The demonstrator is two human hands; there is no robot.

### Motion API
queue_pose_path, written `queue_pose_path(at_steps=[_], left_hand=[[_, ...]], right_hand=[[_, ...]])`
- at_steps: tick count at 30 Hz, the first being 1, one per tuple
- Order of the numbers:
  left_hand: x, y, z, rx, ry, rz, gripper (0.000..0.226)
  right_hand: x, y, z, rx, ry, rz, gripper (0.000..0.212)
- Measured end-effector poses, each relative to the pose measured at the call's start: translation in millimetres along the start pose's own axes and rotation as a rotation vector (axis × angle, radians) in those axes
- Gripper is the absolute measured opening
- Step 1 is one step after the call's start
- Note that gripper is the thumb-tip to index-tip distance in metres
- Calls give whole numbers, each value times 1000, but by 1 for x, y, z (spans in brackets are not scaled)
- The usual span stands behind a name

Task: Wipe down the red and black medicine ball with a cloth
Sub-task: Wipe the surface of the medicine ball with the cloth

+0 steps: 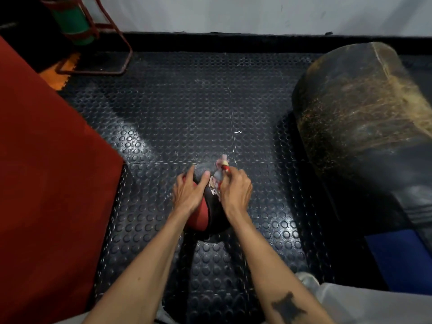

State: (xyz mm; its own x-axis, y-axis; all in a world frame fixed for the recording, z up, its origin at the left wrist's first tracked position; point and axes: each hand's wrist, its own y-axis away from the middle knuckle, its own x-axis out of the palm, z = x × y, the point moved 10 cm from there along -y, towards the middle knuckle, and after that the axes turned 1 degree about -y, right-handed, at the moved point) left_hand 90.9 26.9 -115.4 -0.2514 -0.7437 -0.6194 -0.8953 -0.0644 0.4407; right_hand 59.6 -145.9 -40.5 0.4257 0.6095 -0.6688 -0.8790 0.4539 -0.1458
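The floor [245, 101] is black rubber matting, moulded all over with raised round studs and cut into square tiles by thin pale seams. Along its left edge a broad red pad [46, 183] with a matte, slightly fuzzy face slants across. At the right edge lies a big dark cylindrical bag [364, 108], its leathery skin scuffed to tan streaks around the seam. In the far left corner stands a red tubular metal frame [112, 43] with a green cylinder [72, 24] behind it.

The medicine ball [205, 213] sits on the floor near the middle, toward the near edge: round, with a smooth red panel on its left and a grainy black panel with white lettering on the right. The left hand [189, 192] rests on top of the ball, fingers spread over its curve, thumb reaching across the black panel. The right hand [236, 190] is curled around a crumpled cloth [218, 174], pale pink and grey with a red patch, pressed against the ball's upper right side.
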Motion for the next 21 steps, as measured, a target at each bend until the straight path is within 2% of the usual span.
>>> queue_pose_path(at_steps=[2, 5, 10, 15, 21], left_hand=[[-1, -2, 1, -8, 22, -10, 78], [-6, -2, 4, 48, 66, -32, 72], [0, 10, 6, 120, 6, -43, 77], [-1, 12, -5, 182, -26, -17, 75], [20, 32, -22, 258, -225, -21, 68]], right_hand=[[0, 23, -1, -19, -46, -50, 29], [0, 64, 2, -134, -40, 21, 35], [5, -13, -4, 16, 25, 98, 20], [-21, 67, -2, -46, -97, 0, 32], [-11, -9, -3, 41, 26, 59, 19]])
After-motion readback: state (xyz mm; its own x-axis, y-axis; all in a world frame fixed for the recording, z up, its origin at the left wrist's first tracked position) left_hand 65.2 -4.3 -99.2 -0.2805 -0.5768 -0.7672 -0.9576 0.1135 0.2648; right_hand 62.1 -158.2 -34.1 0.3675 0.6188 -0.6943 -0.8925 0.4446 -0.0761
